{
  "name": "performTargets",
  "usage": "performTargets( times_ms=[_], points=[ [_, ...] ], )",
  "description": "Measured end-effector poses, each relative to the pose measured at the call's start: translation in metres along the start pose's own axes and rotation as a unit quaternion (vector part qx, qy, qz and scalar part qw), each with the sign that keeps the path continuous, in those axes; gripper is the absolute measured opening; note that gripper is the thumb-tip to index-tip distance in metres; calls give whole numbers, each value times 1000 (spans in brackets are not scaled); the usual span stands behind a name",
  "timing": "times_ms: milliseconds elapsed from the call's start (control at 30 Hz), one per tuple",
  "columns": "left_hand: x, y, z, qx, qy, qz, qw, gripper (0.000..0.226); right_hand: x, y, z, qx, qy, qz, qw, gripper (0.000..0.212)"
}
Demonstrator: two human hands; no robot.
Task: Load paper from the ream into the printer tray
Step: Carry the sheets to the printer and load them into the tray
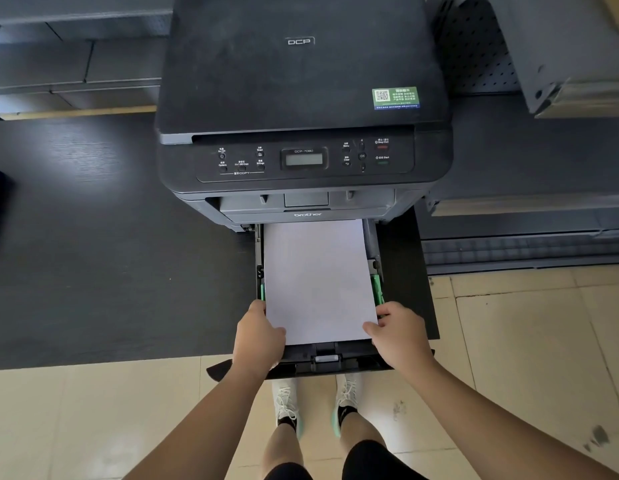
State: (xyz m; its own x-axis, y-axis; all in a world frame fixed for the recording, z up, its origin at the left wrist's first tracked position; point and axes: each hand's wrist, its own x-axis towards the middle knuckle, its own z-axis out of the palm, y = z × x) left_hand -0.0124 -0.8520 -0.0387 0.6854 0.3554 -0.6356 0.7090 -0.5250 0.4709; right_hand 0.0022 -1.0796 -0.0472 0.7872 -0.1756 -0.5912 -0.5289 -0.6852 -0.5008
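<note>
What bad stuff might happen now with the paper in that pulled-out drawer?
The paper looks a little crooked in the tray, so it might jam if it isn't squared against the green guides. The left hand and right hand grip its near corners, which could bend. Fingers could get pinched when the tray slides in.

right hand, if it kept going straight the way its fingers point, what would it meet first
The right hand points left across the near end of the paper in the tray. Going straight on, it would probably slide over the sheet and meet the left hand at the opposite edge, though height is hard to judge.
</note>
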Motion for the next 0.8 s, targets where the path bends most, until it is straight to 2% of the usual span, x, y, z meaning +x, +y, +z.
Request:
performTargets(
  times_ms=[133,333,433,500,633,800],
  points=[
    [-1,-1,4,82,25,4,996,26,0,2,4,-56,22,-22,998,18],
    [-5,3,10,131,40,-12,991,28,-1,2,11,-80,64,-31,994,13],
    [-3,2,7,35,38,-10,999,27,0,1,9,-28,52,-23,998,13],
    [-2,5,4,-53,23,-10,998,26,1,-4,5,-9,25,-12,1000,21],
    [1,9,-2,-236,-41,-70,968,30,7,-13,0,52,-64,44,996,33],
    [-5,8,-11,-266,-78,-41,960,32,5,-9,1,107,-59,52,991,27]
  ],
)
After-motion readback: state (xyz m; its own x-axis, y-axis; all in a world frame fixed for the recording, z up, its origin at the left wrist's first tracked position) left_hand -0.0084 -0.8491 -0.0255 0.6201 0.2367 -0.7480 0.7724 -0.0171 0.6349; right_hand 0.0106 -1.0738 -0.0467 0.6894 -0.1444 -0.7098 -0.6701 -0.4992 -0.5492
